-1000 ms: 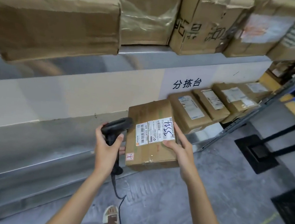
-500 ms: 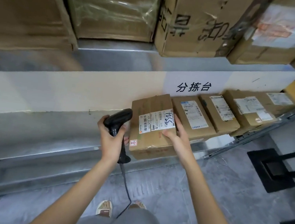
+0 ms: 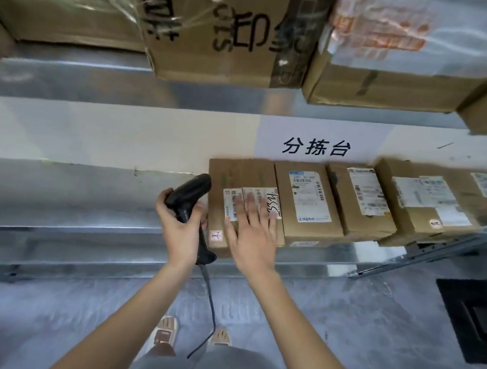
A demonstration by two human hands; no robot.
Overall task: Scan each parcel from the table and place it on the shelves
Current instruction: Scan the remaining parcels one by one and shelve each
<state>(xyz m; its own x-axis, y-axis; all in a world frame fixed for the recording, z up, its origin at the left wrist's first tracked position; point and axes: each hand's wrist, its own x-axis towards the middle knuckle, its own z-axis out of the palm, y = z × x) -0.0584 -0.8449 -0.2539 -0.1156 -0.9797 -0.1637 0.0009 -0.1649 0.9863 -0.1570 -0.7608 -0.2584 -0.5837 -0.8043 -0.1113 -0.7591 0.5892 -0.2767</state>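
Observation:
A brown cardboard parcel (image 3: 242, 175) with a white label marked by hand lies on the metal shelf (image 3: 81, 195), at the left end of a row of parcels. My right hand (image 3: 253, 234) rests flat on its label with fingers spread, not gripping it. My left hand (image 3: 180, 225) holds a black corded barcode scanner (image 3: 190, 193) just left of the parcel, its head level with the parcel's left edge.
Three more labelled parcels (image 3: 305, 198) (image 3: 360, 198) (image 3: 424, 200) sit to the right on the same shelf. Large boxes (image 3: 224, 28) fill the shelf above. The shelf's left stretch is bare metal. A black mat (image 3: 477, 320) lies on the floor at right.
The parcel went from being held at the shelf edge to lying fully on the shelf against its neighbour. My right hand let go and now lies flat on top. The view moved closer.

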